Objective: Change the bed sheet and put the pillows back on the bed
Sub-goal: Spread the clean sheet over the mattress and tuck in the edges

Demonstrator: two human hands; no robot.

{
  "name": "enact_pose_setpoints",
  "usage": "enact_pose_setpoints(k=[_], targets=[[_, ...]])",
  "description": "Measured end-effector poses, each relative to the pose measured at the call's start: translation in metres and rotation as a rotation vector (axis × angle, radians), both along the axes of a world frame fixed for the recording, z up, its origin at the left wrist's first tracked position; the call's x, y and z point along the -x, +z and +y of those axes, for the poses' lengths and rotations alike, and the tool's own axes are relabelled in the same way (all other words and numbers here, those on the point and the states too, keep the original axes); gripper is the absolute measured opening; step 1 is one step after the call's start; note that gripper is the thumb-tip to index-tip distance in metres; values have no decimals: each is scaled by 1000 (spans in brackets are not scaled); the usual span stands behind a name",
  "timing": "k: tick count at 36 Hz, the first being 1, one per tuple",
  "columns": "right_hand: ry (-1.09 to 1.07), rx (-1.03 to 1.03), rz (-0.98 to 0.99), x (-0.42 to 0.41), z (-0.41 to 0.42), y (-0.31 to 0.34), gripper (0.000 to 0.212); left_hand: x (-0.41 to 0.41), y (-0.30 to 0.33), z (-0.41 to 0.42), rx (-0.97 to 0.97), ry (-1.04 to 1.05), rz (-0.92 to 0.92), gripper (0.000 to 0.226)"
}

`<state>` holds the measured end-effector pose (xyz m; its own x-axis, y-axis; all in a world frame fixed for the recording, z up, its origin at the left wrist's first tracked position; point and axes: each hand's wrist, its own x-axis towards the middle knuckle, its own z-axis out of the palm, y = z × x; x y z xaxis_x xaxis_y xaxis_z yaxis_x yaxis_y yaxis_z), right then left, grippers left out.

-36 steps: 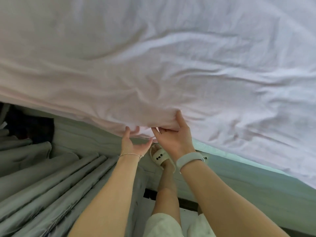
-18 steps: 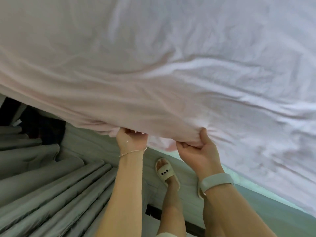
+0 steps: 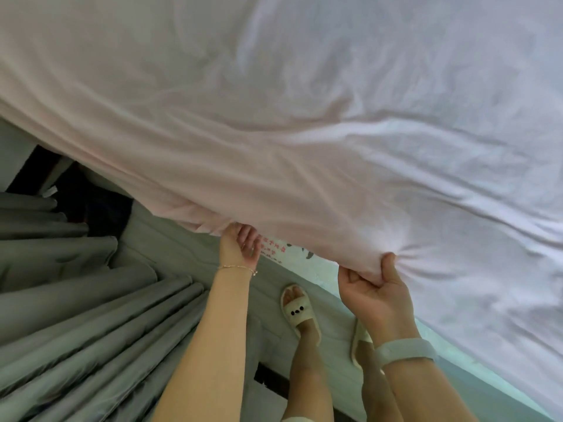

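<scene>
A pale pink bed sheet [image 3: 274, 132] lies spread and wrinkled over the bed, filling the upper part of the view. Its near edge hangs over the side of the mattress [image 3: 189, 254]. My right hand [image 3: 371, 287] grips a bunched fold of that edge, thumb on top, and the cloth puckers around the grip. My left hand [image 3: 240, 248], with a thin bracelet on the wrist, holds the sheet's edge further left, fingers tucked under the hem. No pillows are in view.
Grey pleated curtains [image 3: 76, 315] hang close on the left. My feet in cream slippers [image 3: 298, 309] stand in the narrow gap beside the pale green mattress side. A dark gap [image 3: 91, 205] shows at the far left under the sheet.
My two hands have moved apart along the sheet's edge; the right one has slid to the right with a bunched fold, the left now grips the hem. More mattress side shows.
</scene>
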<state>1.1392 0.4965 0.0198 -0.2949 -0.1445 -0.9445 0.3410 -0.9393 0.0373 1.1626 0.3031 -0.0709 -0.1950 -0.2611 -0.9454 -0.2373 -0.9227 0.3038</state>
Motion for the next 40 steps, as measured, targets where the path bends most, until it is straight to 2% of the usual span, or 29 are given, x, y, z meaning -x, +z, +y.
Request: enact_pose_setpoints(k=[2,5,9,12,15,17,18,21,24,26,30,32,35,37,38,40], targets=[[4,-8,-52,2,-1,2,35,-17,-5,-11,-10,33,-99,14],[6,-26,-51,5,-2,4,35,-17,-8,-22,-62,106,-79,35],[52,-48,-42,1,-11,2,39,5,-5,-42,28,49,-34,45],[135,-81,-37,-2,-27,0,41,18,-4,-66,47,115,51,58],[208,-43,-10,-2,-49,-2,47,19,-4,-83,71,232,40,57],[230,-16,-7,1,-66,-2,49,21,2,-93,91,282,131,46],[234,-2,-3,2,-74,-2,50,25,8,-96,93,303,233,46],[232,13,-14,5,-91,-2,44,43,29,-105,99,304,499,65],[162,44,2,10,-92,1,40,59,33,-109,66,340,586,72],[104,88,20,14,-88,4,40,62,23,-105,39,357,522,62],[77,85,43,21,-83,11,36,55,1,-83,-15,220,423,47],[91,78,46,23,-81,13,35,51,-1,-68,-20,216,329,42],[123,73,47,26,-79,17,36,36,7,-38,106,87,125,26],[153,64,44,28,-77,20,35,19,19,-13,229,25,68,13],[171,56,38,29,-76,22,34,11,21,-1,198,34,71,12],[207,43,29,31,-74,25,33,3,24,22,-7,41,143,18]])
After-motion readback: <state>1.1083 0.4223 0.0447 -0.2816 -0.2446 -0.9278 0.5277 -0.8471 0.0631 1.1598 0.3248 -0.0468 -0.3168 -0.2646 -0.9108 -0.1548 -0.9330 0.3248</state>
